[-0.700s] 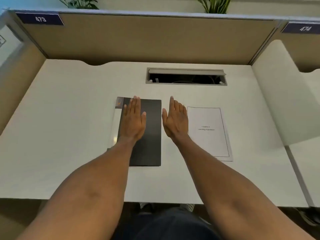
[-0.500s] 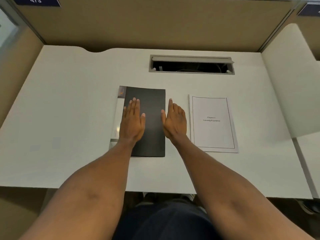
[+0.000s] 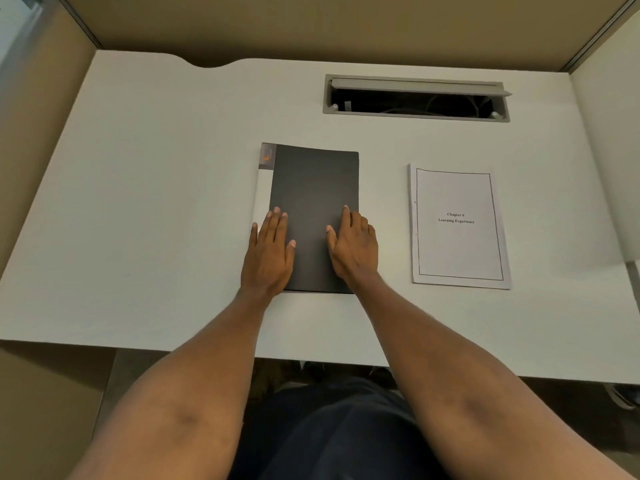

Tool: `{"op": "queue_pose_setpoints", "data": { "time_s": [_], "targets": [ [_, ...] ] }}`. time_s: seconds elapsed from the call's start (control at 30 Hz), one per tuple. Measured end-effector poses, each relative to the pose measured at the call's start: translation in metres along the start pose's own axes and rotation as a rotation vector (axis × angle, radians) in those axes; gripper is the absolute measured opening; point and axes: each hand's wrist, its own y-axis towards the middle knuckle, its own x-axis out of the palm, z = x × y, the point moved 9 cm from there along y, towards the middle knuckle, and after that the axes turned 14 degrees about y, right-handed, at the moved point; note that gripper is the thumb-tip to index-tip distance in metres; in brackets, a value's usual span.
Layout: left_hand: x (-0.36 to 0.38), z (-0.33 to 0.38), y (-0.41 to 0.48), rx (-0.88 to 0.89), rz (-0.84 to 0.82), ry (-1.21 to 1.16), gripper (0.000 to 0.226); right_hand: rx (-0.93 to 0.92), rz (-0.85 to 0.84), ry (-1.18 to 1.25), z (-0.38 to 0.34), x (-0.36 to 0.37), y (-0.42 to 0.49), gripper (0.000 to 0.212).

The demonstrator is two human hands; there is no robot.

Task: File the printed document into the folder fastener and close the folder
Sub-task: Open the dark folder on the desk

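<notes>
A closed dark grey folder (image 3: 313, 188) with a pale spine strip on its left lies flat in the middle of the white desk (image 3: 145, 209). My left hand (image 3: 269, 252) rests palm down on the folder's lower left part, partly over the spine. My right hand (image 3: 353, 249) lies flat on the lower right part, its outer fingers at the folder's right edge. Neither hand grips anything. The printed document (image 3: 459, 226), a bordered white title page, lies flat on the desk to the right of the folder, apart from it. The fastener is hidden inside the folder.
An open cable slot (image 3: 415, 98) with a raised grey flap sits at the back of the desk. Tan partition walls (image 3: 311, 26) enclose the back and left. A white side panel (image 3: 609, 150) stands at the right. The desk's front edge is near my lap.
The view has tilted down and come closer. My right hand has shifted left from the bare desk onto the folder's right part. My left hand now lies lower and further left on the cover.
</notes>
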Motion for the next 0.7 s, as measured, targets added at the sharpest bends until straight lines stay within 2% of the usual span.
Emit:
{"op": "queue_pose_setpoints", "data": {
  "time_s": [0.1, 0.23, 0.3, 0.4, 0.53, 0.7],
  "targets": [
    [0.007, -0.008, -0.011, 0.082, -0.009, 0.025, 0.07, 0.002, -0.01, -0.045, 0.0, 0.006, -0.001, 0.062],
    [0.017, -0.02, -0.029, 0.171, -0.063, 0.143, 0.097, 0.014, -0.038, -0.105, 0.003, 0.012, -0.002, 0.058],
    [0.019, -0.024, -0.038, 0.227, -0.069, 0.196, 0.103, 0.016, -0.051, -0.136, 0.005, 0.015, -0.002, 0.057],
    [0.016, -0.028, -0.049, 0.276, -0.049, 0.227, 0.099, 0.011, -0.058, -0.157, 0.007, 0.017, -0.002, 0.056],
    [0.008, -0.022, -0.056, 0.299, 0.037, 0.235, 0.078, 0.012, -0.063, -0.142, 0.007, 0.014, -0.002, 0.054],
    [0.008, -0.013, -0.06, 0.332, 0.055, 0.322, 0.066, 0.007, -0.035, -0.083, 0.003, 0.003, 0.004, 0.045]
  ]
}}
